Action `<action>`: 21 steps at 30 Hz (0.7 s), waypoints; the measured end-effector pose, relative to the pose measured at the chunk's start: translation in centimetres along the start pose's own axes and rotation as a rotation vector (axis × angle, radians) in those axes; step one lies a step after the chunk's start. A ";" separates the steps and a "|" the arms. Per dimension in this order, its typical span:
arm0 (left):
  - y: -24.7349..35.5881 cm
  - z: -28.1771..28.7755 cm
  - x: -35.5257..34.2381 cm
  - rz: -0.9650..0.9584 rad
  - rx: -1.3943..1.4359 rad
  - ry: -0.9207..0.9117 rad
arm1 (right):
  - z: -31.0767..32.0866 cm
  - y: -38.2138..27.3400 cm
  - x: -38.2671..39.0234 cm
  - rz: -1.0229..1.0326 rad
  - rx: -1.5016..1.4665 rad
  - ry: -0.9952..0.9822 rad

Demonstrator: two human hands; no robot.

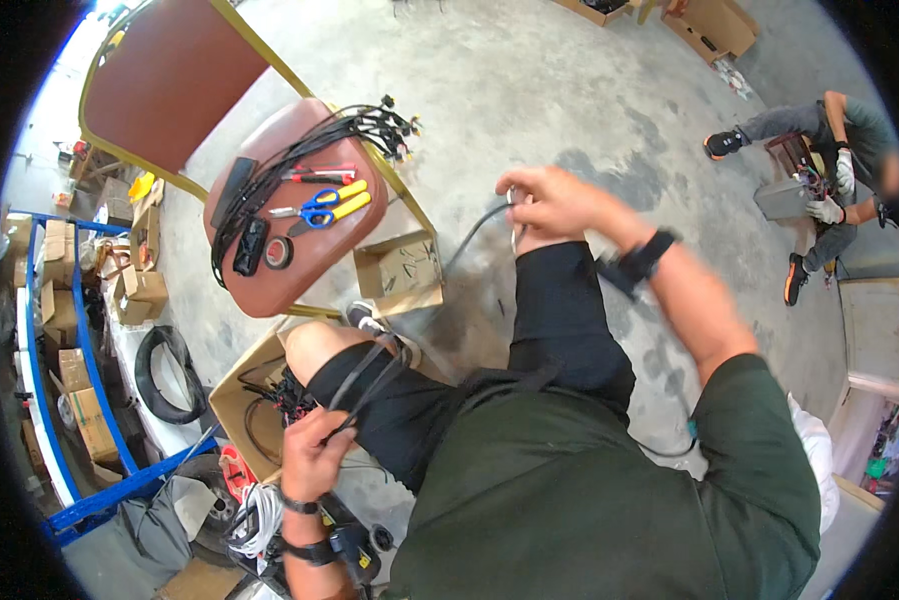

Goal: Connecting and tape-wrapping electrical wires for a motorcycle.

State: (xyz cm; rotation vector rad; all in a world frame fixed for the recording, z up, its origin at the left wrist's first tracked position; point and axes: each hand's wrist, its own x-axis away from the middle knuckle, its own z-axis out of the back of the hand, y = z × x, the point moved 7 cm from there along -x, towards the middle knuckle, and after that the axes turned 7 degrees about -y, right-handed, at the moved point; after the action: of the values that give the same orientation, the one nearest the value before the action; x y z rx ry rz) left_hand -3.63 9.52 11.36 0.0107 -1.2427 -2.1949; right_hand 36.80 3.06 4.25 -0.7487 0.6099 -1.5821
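My left hand grips a dark cable beside my left thigh, above a cardboard box of tangled wires. My right hand is closed on the cable near my right knee, with a small light item at the fingers, too unclear to name. Ahead on the brown chair lie a bundle of black cables with connectors, blue-and-yellow scissors, a red-handled tool, a roll of black tape and a black pouch.
An open box sits under the chair. Blue shelving with cartons and a black tyre stand at left, by coiled white cable. A seated co-worker in gloves handles wiring at right. More boxes lie behind.
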 end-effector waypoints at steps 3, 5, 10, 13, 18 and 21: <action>0.6 1.6 0.2 -0.005 -0.036 -0.037 | 0.8 -3.5 -0.1 0.022 0.012 -0.069; 0.6 3.3 0.0 -0.012 -0.050 0.022 | 1.6 -6.0 0.1 0.127 -0.035 0.016; -1.7 3.4 0.7 0.069 -0.032 -0.016 | 0.2 -7.6 1.6 0.162 -0.222 -0.144; -3.4 4.0 0.7 0.182 0.018 -0.010 | -0.9 -10.7 3.5 0.336 -0.018 -0.313; -4.1 4.8 0.8 0.287 0.074 -0.026 | -1.2 -13.5 5.6 0.546 0.147 -0.354; -4.5 4.9 0.6 0.257 0.113 -0.034 | -1.7 -13.7 5.8 0.455 0.272 -0.380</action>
State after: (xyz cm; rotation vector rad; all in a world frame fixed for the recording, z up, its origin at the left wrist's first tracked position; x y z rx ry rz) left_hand -7.83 14.69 10.73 -0.1343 -1.3086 -1.9105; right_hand 26.21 -0.79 14.15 -0.6280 0.2524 -1.0403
